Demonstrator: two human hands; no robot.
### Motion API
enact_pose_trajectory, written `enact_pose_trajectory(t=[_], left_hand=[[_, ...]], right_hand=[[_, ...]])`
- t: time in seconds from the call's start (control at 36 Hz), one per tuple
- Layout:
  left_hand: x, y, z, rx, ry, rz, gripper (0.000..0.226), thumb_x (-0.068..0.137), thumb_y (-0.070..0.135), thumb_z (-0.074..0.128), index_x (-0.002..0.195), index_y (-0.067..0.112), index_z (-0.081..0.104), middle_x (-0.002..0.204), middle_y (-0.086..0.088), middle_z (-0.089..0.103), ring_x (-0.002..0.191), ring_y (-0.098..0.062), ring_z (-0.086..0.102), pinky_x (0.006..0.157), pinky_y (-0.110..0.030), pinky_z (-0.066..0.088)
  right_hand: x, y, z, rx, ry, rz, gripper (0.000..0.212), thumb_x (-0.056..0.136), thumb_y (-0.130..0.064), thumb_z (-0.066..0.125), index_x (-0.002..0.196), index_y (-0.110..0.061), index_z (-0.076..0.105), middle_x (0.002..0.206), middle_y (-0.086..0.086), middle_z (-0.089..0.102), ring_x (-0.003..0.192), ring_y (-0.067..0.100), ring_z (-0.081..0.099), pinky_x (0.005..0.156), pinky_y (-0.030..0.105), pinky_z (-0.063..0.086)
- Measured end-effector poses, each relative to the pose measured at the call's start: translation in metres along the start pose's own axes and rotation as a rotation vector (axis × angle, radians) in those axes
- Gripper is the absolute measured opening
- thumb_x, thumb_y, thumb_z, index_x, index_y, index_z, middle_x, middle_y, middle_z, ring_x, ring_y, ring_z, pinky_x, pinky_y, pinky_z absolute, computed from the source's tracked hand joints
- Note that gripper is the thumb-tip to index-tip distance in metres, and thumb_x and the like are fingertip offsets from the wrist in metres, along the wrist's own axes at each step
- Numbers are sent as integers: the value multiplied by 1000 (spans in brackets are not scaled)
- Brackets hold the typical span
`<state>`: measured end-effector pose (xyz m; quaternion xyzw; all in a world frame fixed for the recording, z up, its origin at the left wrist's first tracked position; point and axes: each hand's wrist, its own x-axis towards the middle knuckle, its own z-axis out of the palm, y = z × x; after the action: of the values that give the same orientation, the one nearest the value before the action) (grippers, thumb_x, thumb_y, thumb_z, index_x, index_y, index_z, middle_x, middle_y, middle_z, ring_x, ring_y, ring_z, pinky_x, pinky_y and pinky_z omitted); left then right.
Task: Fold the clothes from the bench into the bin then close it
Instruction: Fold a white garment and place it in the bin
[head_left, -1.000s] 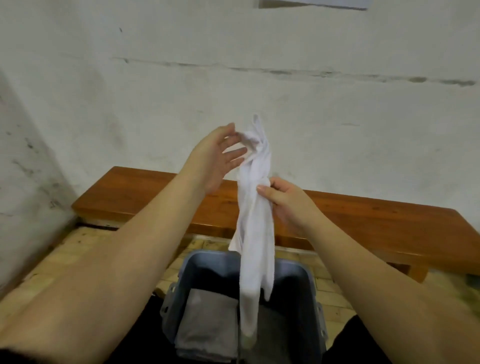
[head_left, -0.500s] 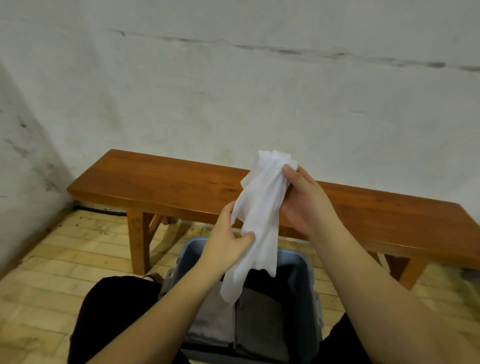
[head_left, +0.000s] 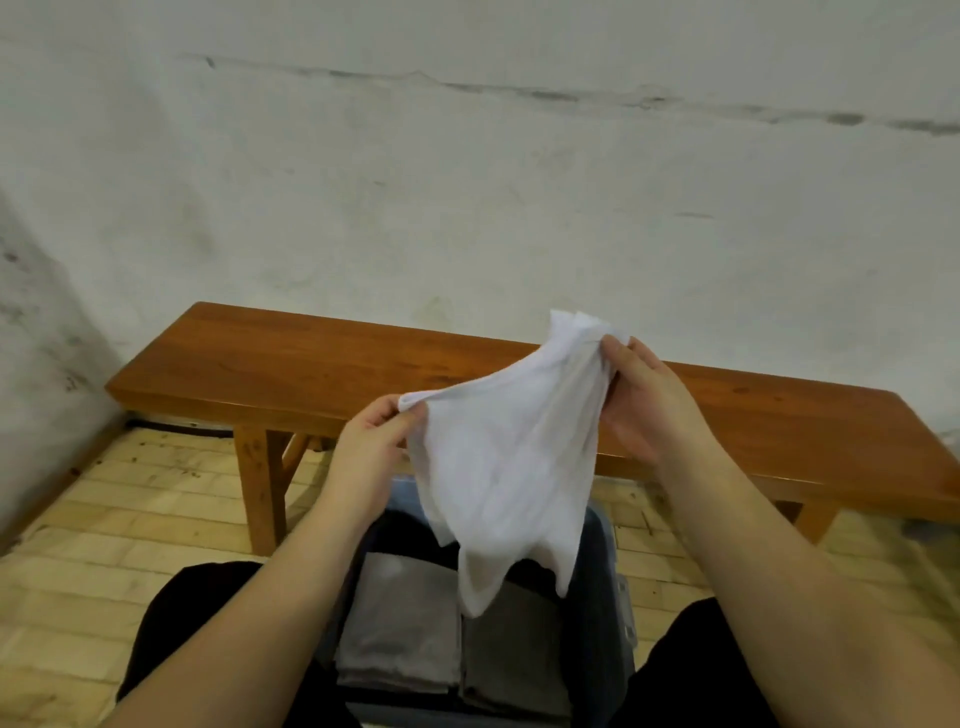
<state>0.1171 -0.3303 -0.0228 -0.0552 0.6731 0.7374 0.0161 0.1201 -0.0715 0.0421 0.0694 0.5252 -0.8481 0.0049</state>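
- We face a stained white wall (head_left: 467, 208) with a dark crack line running across it, a pale brick floor (head_left: 130, 519) below, and a wooden bench (head_left: 291, 364) standing against the wall.
- Our left hand (head_left: 371, 447) pinches one edge of a white cloth (head_left: 509, 457) between thumb and fingers, low and to the left.
- Our right hand (head_left: 644, 400) grips the bunched opposite end of the cloth, higher and to the right, fingers curled round the fabric.
- The cloth stretches on a slant between our two hands; its loose lower part hangs in uneven points.
- Those hanging points dangle over the open bin (head_left: 605, 571), a grey-blue tub on the floor between our knees and in front of the bench; we cannot tell whether they touch anything inside.
- In the bin lie two folded grey clothes side by side: a lighter one (head_left: 400, 623) on the left and a darker one (head_left: 514, 654) on the right, touching along their inner edges.
- Black trousers (head_left: 171, 623) cover our legs on both sides of the bin.
- The bench top in view is bare wood, with one leg (head_left: 260, 483) visible at left and another partly hidden behind our right arm.
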Motion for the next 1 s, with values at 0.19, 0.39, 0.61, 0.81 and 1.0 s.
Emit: enact_pose_trajectory(t=[0.19, 0.39, 0.61, 0.81, 1.0], left_hand=[[12, 42, -17, 5, 81, -17, 17, 93, 34, 65, 104, 22, 72, 99, 4, 75, 102, -22, 67, 88, -39, 53], [25, 74, -42, 9, 135, 6, 12, 94, 33, 65, 93, 22, 69, 98, -1, 73, 92, -19, 69, 77, -36, 55], [43, 100, -78, 139, 212, 37, 22, 90, 40, 68, 97, 20, 72, 102, -8, 73, 97, -27, 70, 92, -48, 54], [54, 114, -76, 400, 265, 153, 20, 98, 33, 56, 101, 16, 66, 104, -10, 68, 92, -26, 65, 83, -41, 54], [66, 109, -81, 577, 258, 47, 24, 99, 26, 55, 121, 24, 63, 117, -11, 62, 103, -29, 60, 77, -39, 56]], right_hand=[[8, -5, -41, -453, 194, 0, 28, 94, -41, 63, 114, -22, 67, 113, -1, 72, 105, 21, 68, 93, 42, 55], [3, -19, -73, -590, 300, -46, 22, 99, -39, 57, 109, -20, 62, 109, -4, 68, 102, 17, 66, 90, 35, 53], [5, -40, -96, -859, 435, -159, 28, 103, -42, 46, 106, -18, 60, 94, -5, 65, 87, 14, 62, 79, 37, 53], [18, -53, -102, -948, 467, -138, 29, 99, -42, 51, 105, -17, 65, 102, 3, 67, 92, 24, 63, 76, 39, 53], [22, -54, -108, -603, 365, 118, 20, 101, -26, 55, 118, -19, 63, 118, 5, 61, 104, 21, 58, 75, 31, 51]])
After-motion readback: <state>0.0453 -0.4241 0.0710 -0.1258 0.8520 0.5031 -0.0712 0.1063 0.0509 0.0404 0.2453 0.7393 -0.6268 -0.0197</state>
